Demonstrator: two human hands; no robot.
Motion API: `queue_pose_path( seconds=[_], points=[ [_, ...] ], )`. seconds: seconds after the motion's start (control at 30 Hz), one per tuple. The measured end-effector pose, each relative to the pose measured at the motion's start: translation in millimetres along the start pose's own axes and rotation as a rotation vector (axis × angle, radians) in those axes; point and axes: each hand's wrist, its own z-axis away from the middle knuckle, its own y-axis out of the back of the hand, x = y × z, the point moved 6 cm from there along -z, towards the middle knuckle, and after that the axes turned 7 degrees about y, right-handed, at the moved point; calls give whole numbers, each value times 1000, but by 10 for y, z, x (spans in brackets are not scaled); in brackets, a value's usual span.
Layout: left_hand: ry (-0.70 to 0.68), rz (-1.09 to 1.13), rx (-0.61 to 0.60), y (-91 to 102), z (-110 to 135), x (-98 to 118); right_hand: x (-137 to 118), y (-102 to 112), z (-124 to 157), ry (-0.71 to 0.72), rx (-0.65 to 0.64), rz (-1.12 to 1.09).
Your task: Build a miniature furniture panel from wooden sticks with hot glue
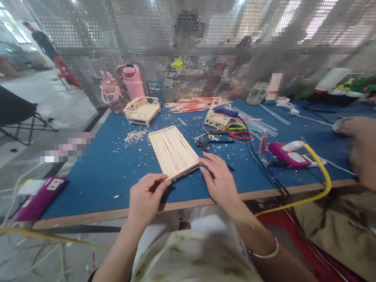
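A flat panel of pale wooden sticks [174, 150] laid side by side, with a low frame under its edge, is tilted up slightly at its near side. My left hand [147, 192] pinches its near left corner between thumb and fingers. At the near right corner, my right hand [219, 176] grips the edge, its fingertips on the corner. Just beyond that hand lie dark-jawed cutters [202, 145] with blue handles. Past the panel stands a small stick-built bench [142, 111]. A second stick-built piece [217, 117] sits to the right, beneath a blue glue gun [225, 112].
Red-tipped sticks [190, 105] lie along the back near a perforated metal screen [147, 43]. Pliers with red and yellow handles [235, 131], clear glue sticks [267, 125] and purple power strips [289, 156] are on the blue table [96, 172]. Another person's hand [362, 145] is at right.
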Motion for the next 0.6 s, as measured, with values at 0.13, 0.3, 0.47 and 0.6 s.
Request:
queue_pose_path(
  seconds=[0.13, 0.3, 0.47, 0.6],
  points=[
    [52, -49, 42, 20, 87, -27, -4, 1, 17, 14, 13, -5],
    [65, -76, 79, 22, 116, -43, 17, -3, 29, 23, 19, -34],
    [8, -69, 63, -1, 124, 9, 19, 0, 23, 12, 22, -72],
    [-20, -66, 61, 0, 131, 44, 5, -8, 11, -5, 13, -119]
  ],
)
